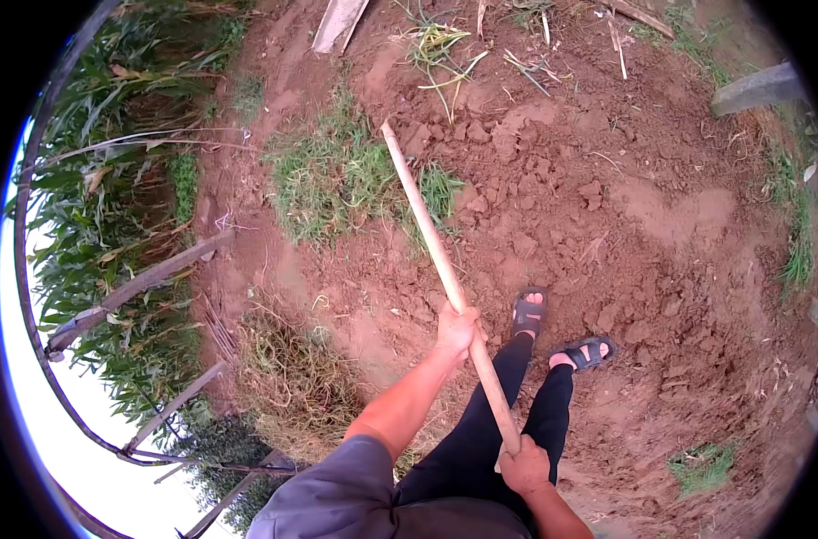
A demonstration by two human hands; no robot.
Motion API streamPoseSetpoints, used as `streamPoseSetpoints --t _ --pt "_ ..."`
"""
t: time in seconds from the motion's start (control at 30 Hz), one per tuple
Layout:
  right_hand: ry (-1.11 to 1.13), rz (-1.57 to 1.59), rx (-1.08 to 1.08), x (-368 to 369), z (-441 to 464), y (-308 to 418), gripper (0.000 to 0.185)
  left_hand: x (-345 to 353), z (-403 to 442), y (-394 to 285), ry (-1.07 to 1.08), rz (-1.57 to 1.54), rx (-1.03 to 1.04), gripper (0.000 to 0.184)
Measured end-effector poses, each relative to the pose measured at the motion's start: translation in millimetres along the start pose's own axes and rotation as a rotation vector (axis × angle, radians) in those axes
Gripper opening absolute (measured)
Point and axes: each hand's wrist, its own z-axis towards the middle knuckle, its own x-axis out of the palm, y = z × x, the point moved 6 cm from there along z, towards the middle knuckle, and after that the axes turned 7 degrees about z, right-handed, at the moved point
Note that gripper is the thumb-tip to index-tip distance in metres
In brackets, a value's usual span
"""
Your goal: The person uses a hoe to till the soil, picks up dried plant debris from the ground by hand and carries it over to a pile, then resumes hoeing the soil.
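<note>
A long pale wooden tool handle [422, 216] slants from my body out over the ground, its far end close to the dug soil and grass. What sort of head it carries cannot be made out. My left hand [457, 331] is wrapped round the shaft about midway. Lower down, near my thigh, my right hand [524, 467] is closed round the near end. Beside the far part of the handle lies a patch of green grass [337, 180]. Broken reddish-brown clods [526, 189] spread to its right.
My sandalled feet [584, 355] stand on loose soil right of the handle. A heap of dry weeds [297, 373] lies at left. Beyond it are wooden poles [140, 287] and corn plants [113, 180]. Uprooted stalks [440, 49] lie ahead; a post [759, 88] is at upper right.
</note>
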Motion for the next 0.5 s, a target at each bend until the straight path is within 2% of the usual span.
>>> streamPoseSetpoints --t 0.1,0.13,0.2,0.33,0.4,0.43,0.5 --pt "-0.064 0.003 -0.137 -1.9 14.2 17.8 0.035 -7.5 -0.2 -35.3 -0.013 -0.071 0.122 0.023" --pt "-0.054 0.000 -0.141 -1.0 20.8 25.0 0.035 -11.3 -4.1 -51.6 -0.023 -0.072 0.120 0.023" --pt "-0.056 -0.003 -0.152 -4.9 40.6 41.3 0.034 -17.6 -6.5 -94.5 -0.059 -0.092 0.245 0.021" --pt "-0.171 0.077 -0.274 -41.9 73.7 86.9 0.029 -8.6 20.6 -156.1 -0.095 -0.060 0.354 0.020" --pt "-0.146 0.166 -0.222 -54.6 82.7 93.4 0.028 7.3 39.1 -160.9 -0.103 -0.028 0.329 0.019" --pt "-0.072 0.175 -0.112 -57.7 82.6 91.0 0.031 16.1 48.7 -147.1 -0.102 0.020 0.280 0.021" --pt "-0.093 0.238 -0.067 -56.6 62.3 74.0 0.027 29.9 58.9 -138.6 -0.096 0.061 0.239 0.023"
